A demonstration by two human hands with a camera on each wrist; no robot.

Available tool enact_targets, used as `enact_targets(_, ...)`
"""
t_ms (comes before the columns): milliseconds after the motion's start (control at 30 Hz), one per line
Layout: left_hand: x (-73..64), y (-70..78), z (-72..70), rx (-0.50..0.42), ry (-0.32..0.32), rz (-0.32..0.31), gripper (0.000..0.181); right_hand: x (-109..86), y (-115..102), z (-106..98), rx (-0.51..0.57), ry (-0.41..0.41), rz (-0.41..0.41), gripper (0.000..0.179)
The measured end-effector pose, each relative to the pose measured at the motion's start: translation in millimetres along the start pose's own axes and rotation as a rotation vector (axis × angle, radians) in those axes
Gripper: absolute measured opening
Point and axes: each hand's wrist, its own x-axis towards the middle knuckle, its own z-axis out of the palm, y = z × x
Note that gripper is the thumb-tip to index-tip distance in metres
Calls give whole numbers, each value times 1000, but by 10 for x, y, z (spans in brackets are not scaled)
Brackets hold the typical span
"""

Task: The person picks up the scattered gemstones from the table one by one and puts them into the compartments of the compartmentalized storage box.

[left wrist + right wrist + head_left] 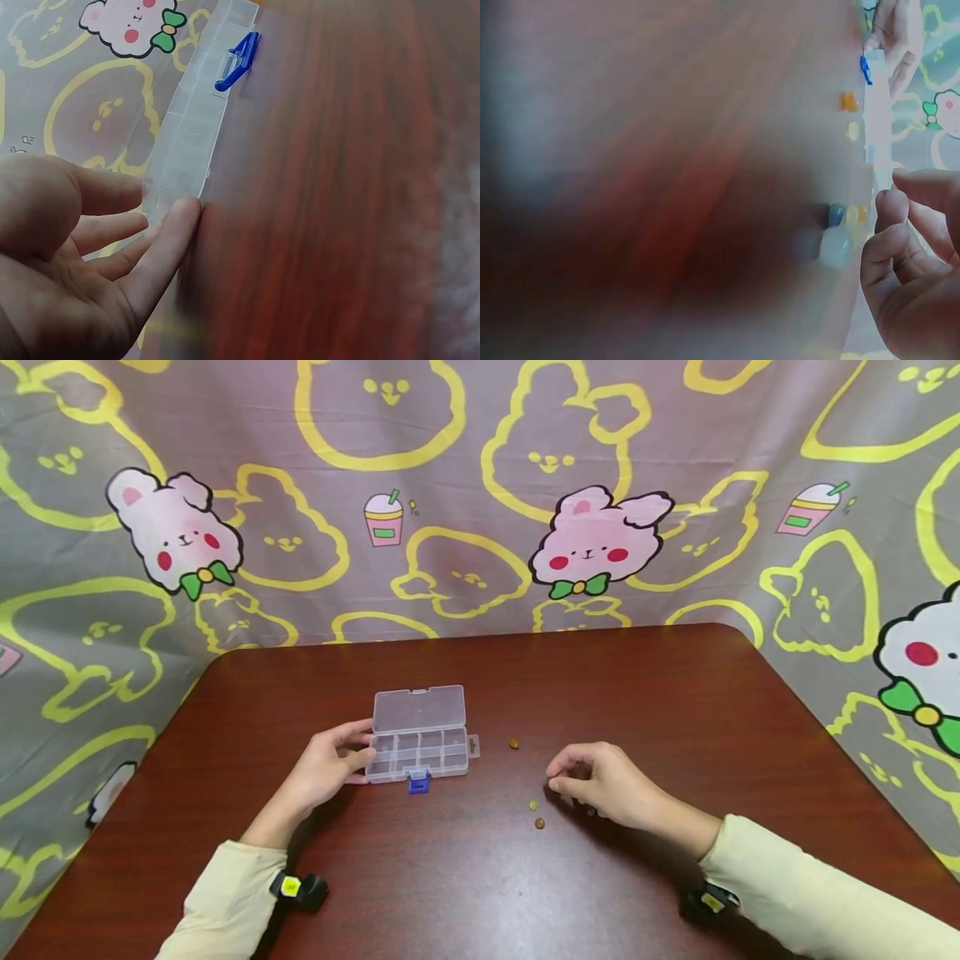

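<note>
A clear plastic compartment box (417, 752) stands with its lid (418, 709) raised at the back. Its blue latch (418, 782) hangs at the front. My left hand (330, 764) grips the box's left end, thumb at the front corner and fingers behind. My right hand (607, 785) hovers to the right of the box, fingers curled and thumb and index tips close together; whether something small lies between them is hidden. Below it, in the right wrist view, sit a dark bead-like piece (836, 215) and a pale translucent one (836, 247).
Between box and right hand lie small bead-like pieces: an orange-brown one (513, 743), a yellow-green one (533, 806) and an amber one (539, 823). Everything rests on a dark red-brown wooden table (450, 893). A cartoon-patterned cloth (465, 485) hangs along its back and sides.
</note>
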Motion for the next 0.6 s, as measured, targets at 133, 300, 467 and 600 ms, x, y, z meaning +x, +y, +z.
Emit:
enact_targets(133, 17, -2, 6, -14, -7, 2, 52, 148, -83, 49, -27, 24, -46, 6)
enact_targets(300, 26, 2, 14, -14, -6, 3, 52, 370, -206, 127, -46, 38, -86, 6)
enact_targets(467, 19, 7, 22, 1, 5, 1, 51, 552, -282, 238, -37, 22, -106, 5)
enact_targets(600, 0, 26, 21, 18, 13, 0, 50, 678, -318, 330, -16, 9, -105, 4)
